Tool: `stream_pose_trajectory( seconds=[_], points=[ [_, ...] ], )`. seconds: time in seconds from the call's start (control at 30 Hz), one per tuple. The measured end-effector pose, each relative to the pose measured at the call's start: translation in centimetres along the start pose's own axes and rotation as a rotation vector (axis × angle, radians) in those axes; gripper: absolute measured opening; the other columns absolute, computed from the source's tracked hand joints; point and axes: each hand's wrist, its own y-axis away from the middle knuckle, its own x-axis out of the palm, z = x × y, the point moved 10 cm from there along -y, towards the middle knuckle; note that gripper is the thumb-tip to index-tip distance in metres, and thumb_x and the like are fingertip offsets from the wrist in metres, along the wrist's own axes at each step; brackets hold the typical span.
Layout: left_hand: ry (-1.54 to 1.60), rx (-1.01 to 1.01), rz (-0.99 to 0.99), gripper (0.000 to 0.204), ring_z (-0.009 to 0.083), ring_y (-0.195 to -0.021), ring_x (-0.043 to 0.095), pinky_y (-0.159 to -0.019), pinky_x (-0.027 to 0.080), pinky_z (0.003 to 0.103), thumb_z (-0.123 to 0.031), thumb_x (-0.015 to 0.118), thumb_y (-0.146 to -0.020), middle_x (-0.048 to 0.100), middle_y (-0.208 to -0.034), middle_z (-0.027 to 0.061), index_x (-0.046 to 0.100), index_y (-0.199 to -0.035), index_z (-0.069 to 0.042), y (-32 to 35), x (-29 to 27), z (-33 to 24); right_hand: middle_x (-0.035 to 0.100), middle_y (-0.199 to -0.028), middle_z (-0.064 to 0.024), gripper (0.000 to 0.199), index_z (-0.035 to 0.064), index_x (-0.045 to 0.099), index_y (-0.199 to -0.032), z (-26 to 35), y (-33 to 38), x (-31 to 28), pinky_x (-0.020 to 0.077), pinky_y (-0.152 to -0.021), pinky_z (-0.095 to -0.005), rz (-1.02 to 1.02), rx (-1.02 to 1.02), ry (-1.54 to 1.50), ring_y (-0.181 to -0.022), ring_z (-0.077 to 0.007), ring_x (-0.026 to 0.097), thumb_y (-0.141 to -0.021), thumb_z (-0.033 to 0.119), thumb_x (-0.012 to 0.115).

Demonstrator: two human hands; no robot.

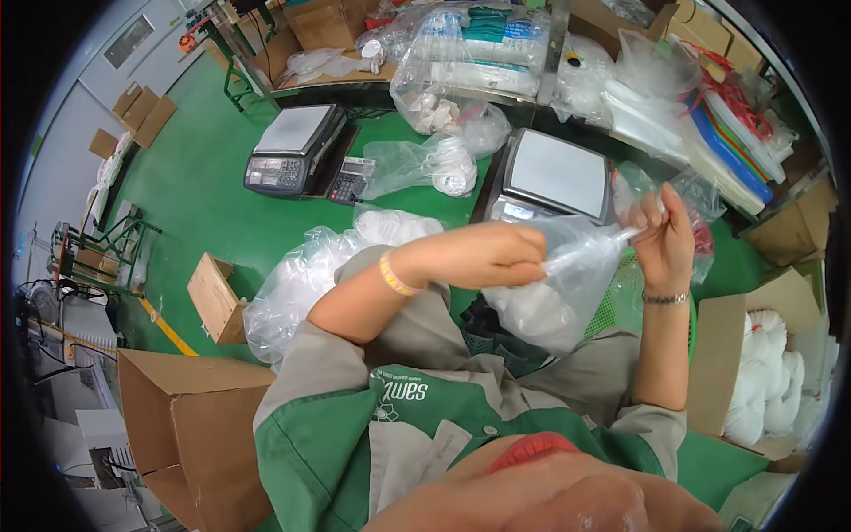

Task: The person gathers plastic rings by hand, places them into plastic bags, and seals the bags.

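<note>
A clear plastic bag [567,297] with white, soft-looking contents hangs over my lap, its top drawn out sideways. My left hand [501,253], a yellow band on its wrist, is closed on the bag's left side. At the right, my right hand [660,232] is raised and pinches the gathered end of the bag. The plastic is stretched between the two hands. What the white contents are, I cannot make out through the film. Just behind the bag stands a scale [557,173] with a pale flat plate.
Another scale [294,151] and a calculator [352,177] sit farther left. Filled clear bags [301,279] lie by my left arm. A cardboard box [195,417] stands near left; another box [722,355] with white bundles is at right, beside a green basket [620,297].
</note>
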Motion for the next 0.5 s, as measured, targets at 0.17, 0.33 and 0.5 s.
stream_pose_trajectory(
  seconds=[0.17,0.33,0.5],
  points=[
    [0.137,0.253,-0.245,0.019,0.0255,-0.099,0.048,-0.086,0.037,0.035,-0.017,0.056,-0.086,0.051,-0.108,0.0154,0.061,-0.078,0.0,0.0,-2.4,-2.1,0.054,-0.069,-0.0067,0.02,0.0104,0.048,-0.077,-0.6,-0.8,-0.4,0.0469,-0.071,-0.0351,0.051,0.088,0.239,-0.07,-0.0198,0.055,-0.093,0.021,0.045],
    [0.843,0.224,-0.379,0.027,0.0289,-0.127,0.035,-0.104,0.025,0.04,-0.026,0.053,-0.089,0.035,-0.137,0.0233,0.064,-0.101,-0.005,0.3,-4.8,-1.7,0.061,-0.1,-0.013,0.027,0.0019,0.052,-0.106,-2.6,2.4,8.7,0.0431,-0.084,-0.0319,0.216,-0.304,0.761,-0.094,-0.0202,0.057,-0.086,0.019,0.056],
    [0.315,0.254,-0.468,0.07,0.0305,-0.13,0.03,-0.107,0.019,0.043,-0.037,0.065,-0.079,0.033,-0.139,0.0201,0.035,-0.135,-0.009,1.0,-5.3,-1.4,0.06,-0.102,-0.0057,0.037,-0.001,0.051,-0.115,-4.3,2.4,5.9,0.0409,-0.084,-0.025,0.16,-0.156,1.122,-0.095,-0.0122,0.054,-0.078,0.003,0.057]
  ],
)
